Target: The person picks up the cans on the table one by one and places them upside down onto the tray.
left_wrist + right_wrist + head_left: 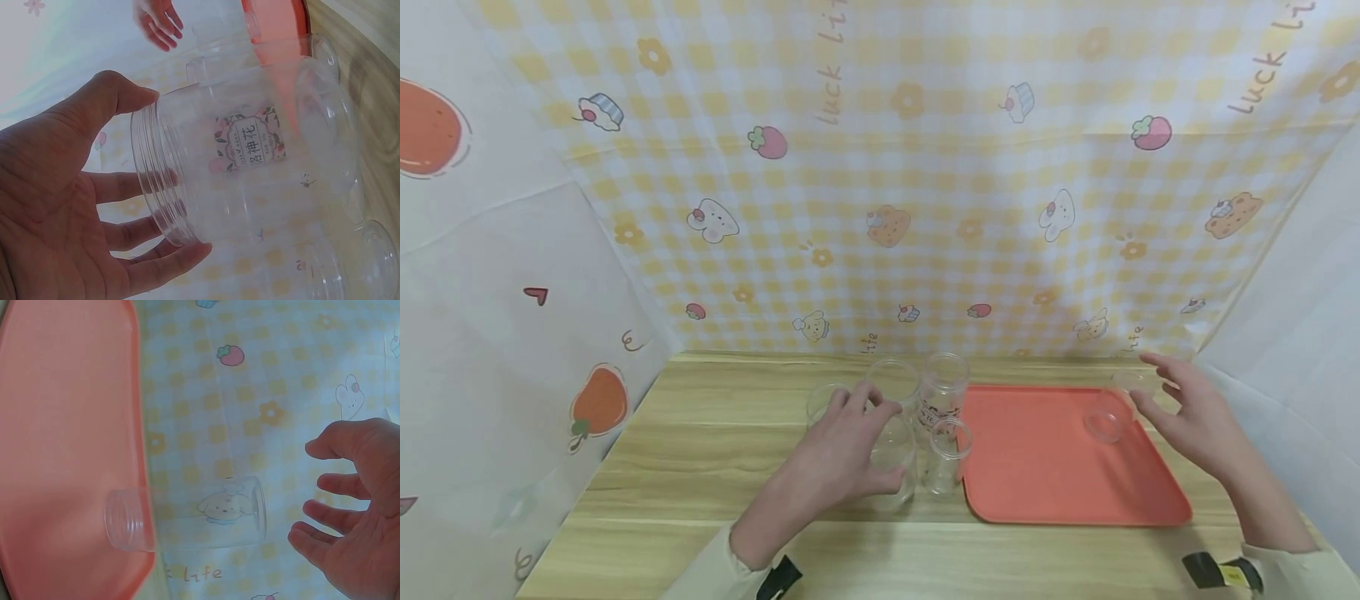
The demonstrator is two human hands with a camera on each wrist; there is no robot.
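Observation:
In the left wrist view, my left hand spans the threaded rim of a large clear plastic jar, thumb on one side and fingers on the other. The jar stands upright, left of the orange tray. Off to the right, my right hand has its fingers spread and loosely bent, with nothing in them. A smaller clear jar stands upside down at the tray's far right corner, its threaded neck on the tray. A gap separates it from my right fingertips in the right wrist view.
Several other clear jars crowd around the left hand: a slim one beside the tray's left edge, a labelled one behind it, and others farther back. A patterned cloth hangs behind the wooden table.

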